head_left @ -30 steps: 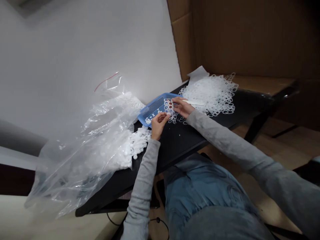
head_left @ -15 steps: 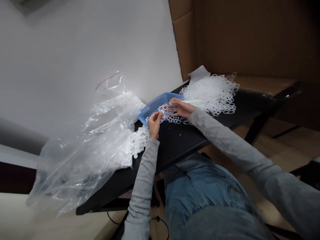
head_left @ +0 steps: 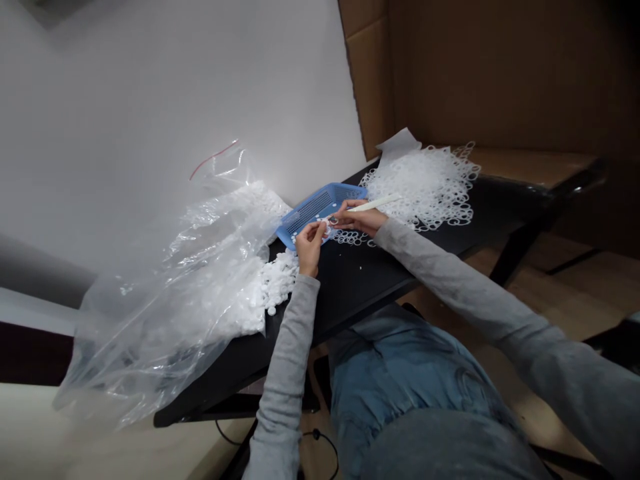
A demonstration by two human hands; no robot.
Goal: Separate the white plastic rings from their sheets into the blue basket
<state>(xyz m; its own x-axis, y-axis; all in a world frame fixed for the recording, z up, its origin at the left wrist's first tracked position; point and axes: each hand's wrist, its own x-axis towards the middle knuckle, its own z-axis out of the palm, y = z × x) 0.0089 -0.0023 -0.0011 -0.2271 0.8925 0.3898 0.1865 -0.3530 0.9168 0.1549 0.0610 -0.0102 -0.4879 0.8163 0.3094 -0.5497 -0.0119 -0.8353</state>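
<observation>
My left hand (head_left: pixel 309 241) is closed, pinching the near edge of a white plastic sheet of joined rings (head_left: pixel 344 235) at the rim of the blue mesh tray (head_left: pixel 313 208). Closed around a thin white stick (head_left: pixel 376 203), my right hand (head_left: pixel 361 217) holds the stick's tip down against the ring sheet. Small white discs lie inside the tray. The sheet lies flat on the black table (head_left: pixel 380 267) between both hands.
A heap of empty white ring sheets (head_left: pixel 425 183) sits behind my right hand. A large clear plastic bag (head_left: pixel 165 293) with a pile of white discs (head_left: pixel 273 283) spilling from it fills the table's left. Cardboard (head_left: pixel 450 73) stands behind; my lap is below the table edge.
The ring sheet was held up over the tray; it now lies flat on the table. My right hand has turned the stick's tip down onto it. My left hand shifted slightly left.
</observation>
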